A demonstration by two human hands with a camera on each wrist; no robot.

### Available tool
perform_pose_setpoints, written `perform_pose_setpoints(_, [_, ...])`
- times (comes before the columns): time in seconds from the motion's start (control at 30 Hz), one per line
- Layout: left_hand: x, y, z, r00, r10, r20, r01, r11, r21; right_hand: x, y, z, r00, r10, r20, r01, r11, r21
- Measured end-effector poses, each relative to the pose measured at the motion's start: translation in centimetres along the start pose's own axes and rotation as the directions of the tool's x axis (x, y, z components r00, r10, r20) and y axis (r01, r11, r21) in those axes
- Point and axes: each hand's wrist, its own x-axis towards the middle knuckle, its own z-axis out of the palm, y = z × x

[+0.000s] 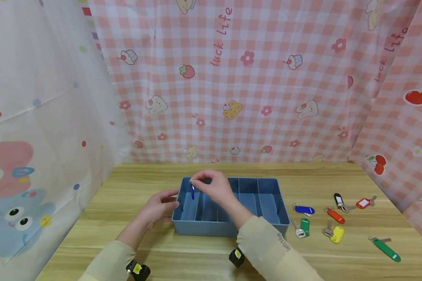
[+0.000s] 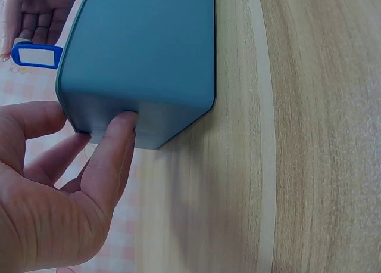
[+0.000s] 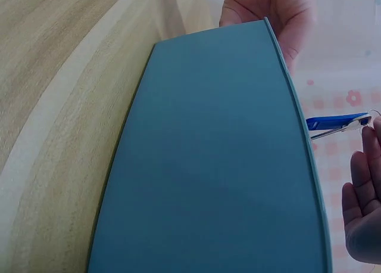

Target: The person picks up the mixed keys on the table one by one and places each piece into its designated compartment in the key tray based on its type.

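My right hand (image 1: pixel 216 189) is over the left part of a blue divided box (image 1: pixel 228 228). Between thumb and fingertips it pinches the ring of a blue key tag (image 1: pixel 192 191), which hangs down over the leftmost compartment. In the right wrist view a silver key (image 3: pixel 330 132) hangs beside the tag; the left wrist view shows the tag's white label (image 2: pixel 37 56). My left hand (image 1: pixel 160 207) rests its fingertips against the outside of the box's left end wall (image 2: pixel 107 109), its fingers fairly straight.
Right of the box lie several keys with tags: blue (image 1: pixel 304 210), green (image 1: pixel 304 226), black (image 1: pixel 338 200), red (image 1: pixel 335 216), yellow (image 1: pixel 337 234), another red (image 1: pixel 363 203) and a long green one (image 1: pixel 387 249). Patterned cloth (image 1: pixel 246 89) hangs behind the wooden table (image 1: pixel 102 222).
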Motion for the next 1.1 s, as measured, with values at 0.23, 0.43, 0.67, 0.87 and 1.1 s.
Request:
perform_pose_setpoints(0.23, [0.1, 0.0, 0.0, 1.0, 0.005, 0.002, -0.005, 1.0, 0.005, 0.3, -0.1, 0.4, 0.999, 0.038, -0.002, -0.038, 0.999, -0.019])
perform_pose_setpoints(0.43, [0.1, 0.0, 0.0, 1.0, 0.002, -0.004, -0.002, 1.0, 0.004, 0.6, 0.1, 0.8, 0.999, 0.05, -0.006, -0.051, 0.998, -0.042])
perform_pose_setpoints(0.67, [0.1, 0.1, 0.0, 1.0, 0.002, -0.004, -0.002, 1.0, 0.006, 0.7, 0.6, 1.3, 0.998, 0.07, 0.002, -0.069, 0.996, -0.056])
perform_pose_setpoints(0.87, [0.2, 0.0, 0.0, 1.0, 0.0, -0.011, 0.0, 1.0, 0.002, 0.6, 0.8, 1.8, 0.995, 0.089, 0.036, -0.087, 0.994, -0.062])
perform_pose_setpoints(1.1, [0.1, 0.0, 0.0, 1.0, 0.001, -0.007, -0.001, 1.0, -0.003, 0.4, 1.0, 1.9, 0.994, 0.094, 0.064, -0.088, 0.992, -0.088])
